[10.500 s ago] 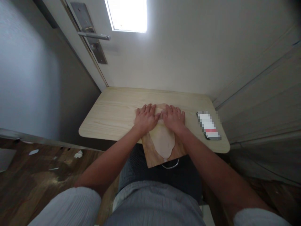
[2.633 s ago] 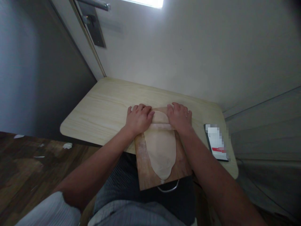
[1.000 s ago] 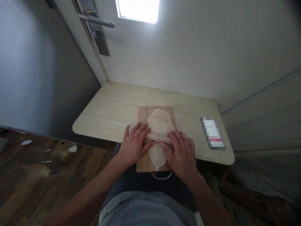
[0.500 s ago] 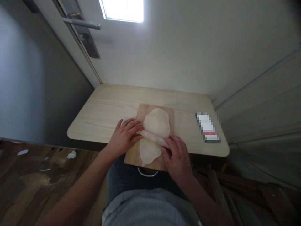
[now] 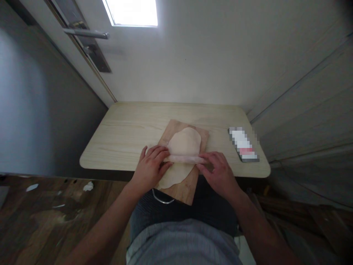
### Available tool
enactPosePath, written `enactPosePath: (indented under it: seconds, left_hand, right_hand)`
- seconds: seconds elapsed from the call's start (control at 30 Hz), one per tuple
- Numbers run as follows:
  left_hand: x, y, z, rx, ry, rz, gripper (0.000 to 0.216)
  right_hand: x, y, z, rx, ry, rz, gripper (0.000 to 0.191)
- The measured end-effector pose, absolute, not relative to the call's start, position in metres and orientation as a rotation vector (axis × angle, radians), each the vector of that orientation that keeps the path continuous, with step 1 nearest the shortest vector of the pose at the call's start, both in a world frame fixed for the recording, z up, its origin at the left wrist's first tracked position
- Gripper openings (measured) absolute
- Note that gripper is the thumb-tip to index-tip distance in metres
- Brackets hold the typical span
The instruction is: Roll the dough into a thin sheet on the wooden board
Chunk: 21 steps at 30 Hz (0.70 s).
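Note:
A pale rolling pin lies crosswise over a flat sheet of dough. My left hand is closed round the pin's left end, and my right hand grips its right end between thumb and fingers. Beneath the dough is a wooden cutting board, turned at an angle, its near end jutting past the table edge over my lap. A metal handle shows at the board's near left corner. The dough spreads both beyond the pin and on my side of it.
The light wood table stands against a white door with a metal lever handle. A phone, its screen blurred out, lies on the table's right side. Paper scraps are on the floor at left.
The cutting board and dough have turned, the near end swinging right in one piece with its metal handle going left. The rolling pin has levelled from a slant, my right hand moving up and outward.

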<state>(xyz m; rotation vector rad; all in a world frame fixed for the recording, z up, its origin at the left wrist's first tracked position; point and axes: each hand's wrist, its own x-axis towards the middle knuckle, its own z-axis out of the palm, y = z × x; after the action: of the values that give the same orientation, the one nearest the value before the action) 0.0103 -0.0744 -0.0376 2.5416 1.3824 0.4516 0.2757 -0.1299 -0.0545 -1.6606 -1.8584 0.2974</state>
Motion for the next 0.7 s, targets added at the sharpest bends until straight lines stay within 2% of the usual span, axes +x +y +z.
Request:
enactPosePath:
  seconds: [0.2,0.47,0.7]
  left_hand:
    - [0.028,-0.076,-0.03,2.489,1.46,0.477,0.038]
    - [0.054,-0.06,-0.034,2.555,1.61,0.452,0.041]
    - [0.059,-0.046,-0.038,2.608,1.578,0.42,0.045]
  right_hand:
    - [0.268,-0.131,-0.056,-1.693,-1.772,0.307,0.026]
    - [0.251,-0.126,-0.067,-1.897,-1.725,-0.036,0.041]
    - [0.249,-0.113,-0.066,-2.012,-1.745,-0.165,0.047]
